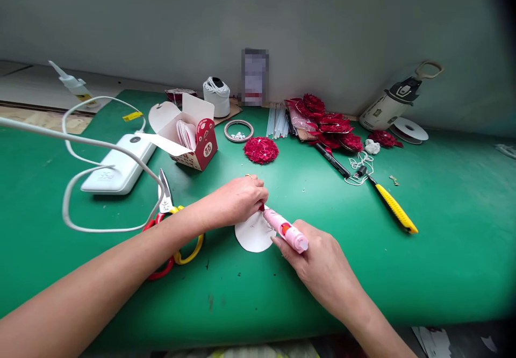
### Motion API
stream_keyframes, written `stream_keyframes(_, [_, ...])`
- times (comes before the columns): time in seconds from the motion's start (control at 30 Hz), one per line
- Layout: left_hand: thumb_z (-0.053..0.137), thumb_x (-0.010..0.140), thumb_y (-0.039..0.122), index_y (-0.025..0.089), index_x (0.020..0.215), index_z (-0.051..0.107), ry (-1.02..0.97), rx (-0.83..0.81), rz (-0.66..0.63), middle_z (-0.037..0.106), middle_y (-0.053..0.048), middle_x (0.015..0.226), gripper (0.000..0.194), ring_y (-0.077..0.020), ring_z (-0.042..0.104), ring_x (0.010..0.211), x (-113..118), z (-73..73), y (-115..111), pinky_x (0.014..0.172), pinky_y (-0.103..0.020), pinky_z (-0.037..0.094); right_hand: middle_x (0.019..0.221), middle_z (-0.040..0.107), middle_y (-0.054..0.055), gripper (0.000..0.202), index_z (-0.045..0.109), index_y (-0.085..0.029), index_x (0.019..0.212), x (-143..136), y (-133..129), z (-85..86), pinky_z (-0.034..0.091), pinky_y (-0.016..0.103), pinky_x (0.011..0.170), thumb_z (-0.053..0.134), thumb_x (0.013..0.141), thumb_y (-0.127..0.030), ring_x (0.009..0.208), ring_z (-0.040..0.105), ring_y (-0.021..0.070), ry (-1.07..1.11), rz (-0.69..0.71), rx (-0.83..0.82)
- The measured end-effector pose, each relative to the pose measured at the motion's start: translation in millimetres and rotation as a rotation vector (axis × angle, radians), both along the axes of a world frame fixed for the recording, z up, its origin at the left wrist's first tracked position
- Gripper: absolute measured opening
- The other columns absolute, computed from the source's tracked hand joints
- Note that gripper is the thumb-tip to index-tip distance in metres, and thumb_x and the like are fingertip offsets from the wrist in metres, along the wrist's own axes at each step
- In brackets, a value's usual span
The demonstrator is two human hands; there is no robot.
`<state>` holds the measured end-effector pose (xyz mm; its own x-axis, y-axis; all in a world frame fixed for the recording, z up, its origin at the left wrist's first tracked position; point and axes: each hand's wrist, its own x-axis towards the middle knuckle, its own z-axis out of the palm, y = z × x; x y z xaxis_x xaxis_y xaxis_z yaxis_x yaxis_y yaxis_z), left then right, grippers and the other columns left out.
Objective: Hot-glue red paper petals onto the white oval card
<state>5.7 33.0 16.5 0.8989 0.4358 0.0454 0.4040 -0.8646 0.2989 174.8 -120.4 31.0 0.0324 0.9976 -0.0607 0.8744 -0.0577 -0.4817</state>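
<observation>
My right hand [318, 256] is wrapped around a pink hot glue gun [284, 230], its nozzle pointing away to the left. The fingers of my left hand [244, 199] are pinched together right by the nozzle, and a small dark red piece [262, 207] shows at their tips. Below both hands a white round disc [253, 235] lies flat on the green table [322, 304]; my left hand covers its far edge. Scissors [164, 202] with red and yellow handles lie partly under my left forearm. Beyond the hands sits a round red ruffled flower [261, 150].
At left are a white power bank [116, 170] with a looping cable and an open box [193, 143]. Behind are a tape ring [238, 131], glue sticks [277, 121] and red flowers [334, 124]. A yellow cutter [395, 207], black marker [331, 160] and bottle [385, 105] lie right.
</observation>
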Motion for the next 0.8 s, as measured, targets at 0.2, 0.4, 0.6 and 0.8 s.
stream_keyframes(0.2, [0.051,0.091,0.018,0.017,0.083,0.064,-0.002,-0.030,0.023,0.059,-0.006,0.085,0.016,-0.0189,0.052,0.082,-3,-1.5,-1,0.071,-0.029,0.039,0.058,0.049,-0.003,0.036,0.043,-0.022,0.071,-5,-5,-8.1,0.017,0.027,0.047,0.041,0.098,-0.046,0.044,0.042,0.0130,-0.209,0.083,0.166])
stream_keyframes(0.4, [0.049,0.090,0.016,0.017,0.080,0.065,-0.009,-0.025,0.012,0.058,-0.006,0.082,0.018,-0.0186,0.053,0.081,-3,0.8,-3,0.071,-0.029,0.040,0.061,0.050,-0.002,0.029,0.045,-0.021,0.070,-6,-6,-6.2,0.017,0.028,0.048,0.045,0.097,-0.032,0.048,0.047,0.0134,-0.337,0.194,0.249])
stream_keyframes(0.6, [0.049,0.091,0.017,0.017,0.080,0.064,-0.030,-0.017,-0.003,0.058,-0.006,0.081,0.019,-0.0188,0.054,0.080,-4,-3.7,-1,0.072,-0.029,0.040,0.062,0.053,0.000,0.022,0.047,-0.021,0.069,-3,-1,1.9,0.017,0.029,0.049,0.048,0.091,-0.018,0.048,0.047,0.0145,-0.430,0.276,0.267])
stream_keyframes(0.8, [0.050,0.092,0.017,0.017,0.081,0.065,-0.001,-0.029,0.000,0.059,-0.005,0.082,0.018,-0.0187,0.053,0.081,-3,-3.7,-1,0.071,-0.028,0.038,0.065,0.053,0.001,0.019,0.049,-0.021,0.070,-1,0,0.4,0.021,0.032,0.052,0.055,0.076,-0.005,0.055,0.048,0.0176,-0.484,0.366,0.328])
